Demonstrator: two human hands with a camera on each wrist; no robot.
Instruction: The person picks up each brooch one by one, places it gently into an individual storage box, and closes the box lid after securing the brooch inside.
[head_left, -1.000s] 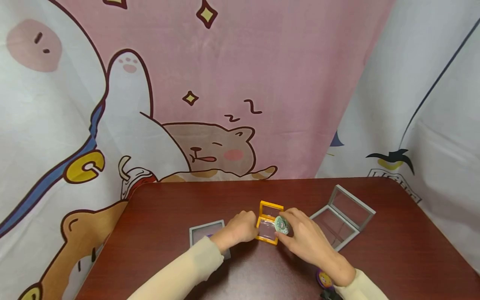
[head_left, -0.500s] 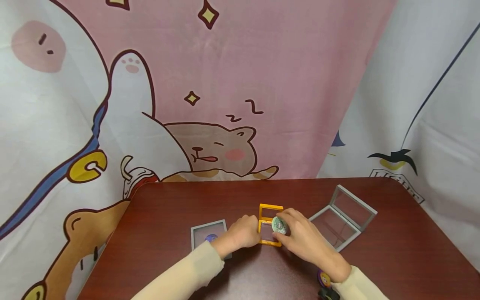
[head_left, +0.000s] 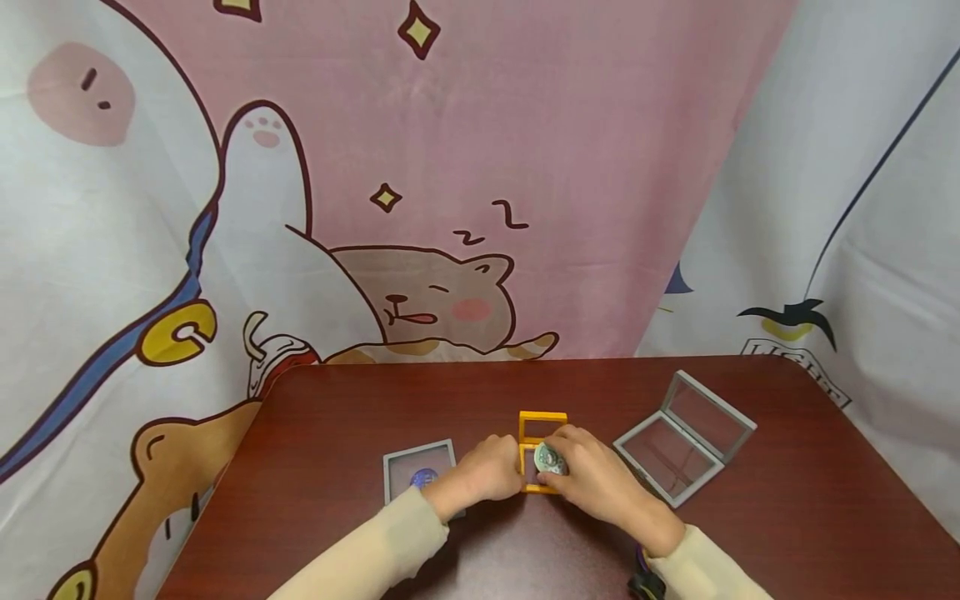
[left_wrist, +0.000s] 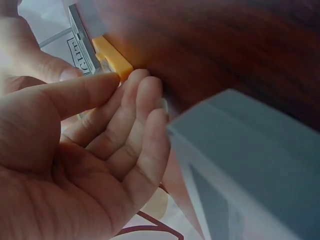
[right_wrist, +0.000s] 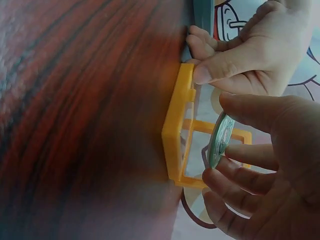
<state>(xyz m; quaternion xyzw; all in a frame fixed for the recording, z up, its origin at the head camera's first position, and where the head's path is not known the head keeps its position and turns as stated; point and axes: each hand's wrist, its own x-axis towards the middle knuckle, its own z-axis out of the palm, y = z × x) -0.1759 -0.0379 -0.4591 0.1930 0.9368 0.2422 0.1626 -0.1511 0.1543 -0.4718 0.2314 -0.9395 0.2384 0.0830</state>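
Note:
A small yellow display frame (head_left: 543, 415) stands unfolded on the table, its lid raised at the back. My left hand (head_left: 491, 468) pinches its left side; in the left wrist view, thumb and index finger meet at the yellow frame's end (left_wrist: 114, 60). My right hand (head_left: 596, 475) holds a round green badge (head_left: 547, 458) by its edge, thumb on one side and fingers on the other. The right wrist view shows this badge (right_wrist: 220, 140) tilted close over the yellow base (right_wrist: 172, 145). The palm side of my left hand is hidden from the head view.
A grey frame (head_left: 387, 479) with a purple badge (head_left: 423, 477) lies left, partly behind my left arm. Another grey frame (head_left: 701, 486) stands unfolded at right. A dark object (head_left: 647, 585) lies by my right sleeve. A printed curtain (head_left: 585, 208) hangs behind the table.
My right hand has moved left with the green badge, further over the yellow frame's base. The left hand keeps its grip on the frame, which has turned slightly.

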